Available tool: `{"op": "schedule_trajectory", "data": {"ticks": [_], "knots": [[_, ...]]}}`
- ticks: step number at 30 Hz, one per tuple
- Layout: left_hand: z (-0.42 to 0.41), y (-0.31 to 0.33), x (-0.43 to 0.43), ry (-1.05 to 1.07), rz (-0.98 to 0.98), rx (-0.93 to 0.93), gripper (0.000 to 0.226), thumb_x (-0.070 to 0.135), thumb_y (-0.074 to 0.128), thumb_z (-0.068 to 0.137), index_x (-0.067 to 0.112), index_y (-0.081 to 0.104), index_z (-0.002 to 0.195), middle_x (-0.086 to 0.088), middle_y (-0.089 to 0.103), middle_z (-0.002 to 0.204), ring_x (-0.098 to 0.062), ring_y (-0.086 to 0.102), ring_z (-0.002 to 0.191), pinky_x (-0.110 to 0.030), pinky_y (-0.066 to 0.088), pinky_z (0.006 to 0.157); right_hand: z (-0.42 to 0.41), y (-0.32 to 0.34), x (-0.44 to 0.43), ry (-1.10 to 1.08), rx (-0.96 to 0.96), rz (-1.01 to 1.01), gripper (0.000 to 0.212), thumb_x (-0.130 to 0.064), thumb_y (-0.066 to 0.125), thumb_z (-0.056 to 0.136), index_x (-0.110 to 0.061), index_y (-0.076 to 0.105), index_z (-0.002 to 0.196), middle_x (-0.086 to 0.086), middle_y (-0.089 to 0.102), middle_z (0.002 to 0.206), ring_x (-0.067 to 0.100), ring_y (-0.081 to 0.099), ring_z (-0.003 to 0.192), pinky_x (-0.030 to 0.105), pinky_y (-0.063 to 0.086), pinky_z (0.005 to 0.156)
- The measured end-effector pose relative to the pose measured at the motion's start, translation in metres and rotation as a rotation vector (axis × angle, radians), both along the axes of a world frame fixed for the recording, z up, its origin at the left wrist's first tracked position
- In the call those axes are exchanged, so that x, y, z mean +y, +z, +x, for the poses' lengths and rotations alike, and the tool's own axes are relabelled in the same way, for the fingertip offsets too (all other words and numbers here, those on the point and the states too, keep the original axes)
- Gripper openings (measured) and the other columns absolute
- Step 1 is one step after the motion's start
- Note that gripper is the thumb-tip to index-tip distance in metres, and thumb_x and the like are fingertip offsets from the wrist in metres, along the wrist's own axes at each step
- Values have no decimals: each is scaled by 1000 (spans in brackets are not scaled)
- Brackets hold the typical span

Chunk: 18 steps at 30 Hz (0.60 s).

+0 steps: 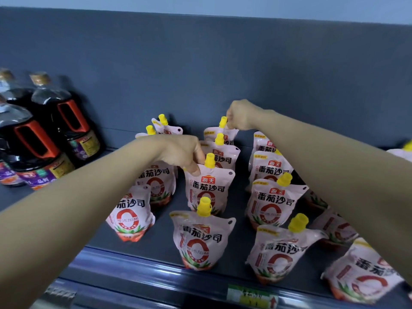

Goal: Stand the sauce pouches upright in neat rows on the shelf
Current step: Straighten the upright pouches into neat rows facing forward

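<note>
Dark sauce bottles (51,121) stand at the frame's left. Pouches (198,241) stand in rough rows across the shelf (124,259). The left hand (185,152) pinches a centre pouch (209,190) at its top, and the right hand (240,114) pinches the rear pouch (210,133) beside its cap.

White yellow-capped sauce pouches (208,190) upright in rows on shelf (160,239)
</note>
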<state>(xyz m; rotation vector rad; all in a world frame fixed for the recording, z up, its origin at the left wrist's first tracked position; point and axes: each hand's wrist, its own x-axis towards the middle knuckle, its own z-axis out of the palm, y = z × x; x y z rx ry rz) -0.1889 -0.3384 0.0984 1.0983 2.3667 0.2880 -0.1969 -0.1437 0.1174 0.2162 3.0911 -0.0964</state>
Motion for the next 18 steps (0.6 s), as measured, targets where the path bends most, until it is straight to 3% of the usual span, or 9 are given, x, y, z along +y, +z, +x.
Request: {"op": "schedule_trajectory", "data": {"ticks": [2, 4, 6, 9, 14, 18], "knots": [[-7, 15, -6, 16, 46, -110, 15, 21, 69, 81, 20, 73, 96, 6, 74, 91, -8, 65, 87, -20, 49, 81, -2, -1, 2, 5, 20, -7, 26, -14, 61, 86, 5, 68, 101, 21, 66, 91, 28, 51, 76, 38, 50, 71], [-17, 28, -9, 75, 193, -181, 14, 12, 65, 84, 21, 72, 92, 9, 75, 84, -2, 67, 79, -14, 52, 68, -4, -2, 4, 16, 33, -18, 24, -15, 63, 85, 2, 69, 102, 21, 69, 102, 36, 62, 87, 40, 53, 79], [-30, 31, -5, 143, 307, -49, 16, 5, 62, 84, 17, 70, 92, 0, 73, 83, -10, 66, 78, -21, 53, 70, -5, -3, 4, 23, 29, -44, 25, -19, 65, 85, -2, 70, 102, 20, 70, 104, 36, 64, 92, 38, 52, 78], [-38, 17, 14, 101, 214, 180, 23, 9, 69, 80, 12, 67, 103, -1, 65, 89, -16, 59, 82, -24, 44, 76, -6, -2, 2, 25, 20, -57, 27, -28, 65, 87, -8, 69, 105, 15, 69, 106, 34, 64, 94, 36, 52, 81], [-47, -13, 39, 37, 147, 257, 10, 14, 68, 80, 5, 69, 84, -3, 56, 69, -21, 49, 71, -25, 39, 67, -10, -1, -1, 16, 19, -39, 24, -26, 65, 87, -9, 69, 103, 15, 69, 103, 32, 62, 91, 35, 50, 77], [-55, -19, 40, 65, 185, 274, 12, 15, 69, 80, 3, 71, 81, -8, 58, 72, -22, 50, 66, -25, 40, 64, -11, -1, -1, 6, 10, -42, 26, -27, 67, 86, -6, 70, 101, 16, 70, 100, 35, 65, 94, 37, 53, 79]]}}
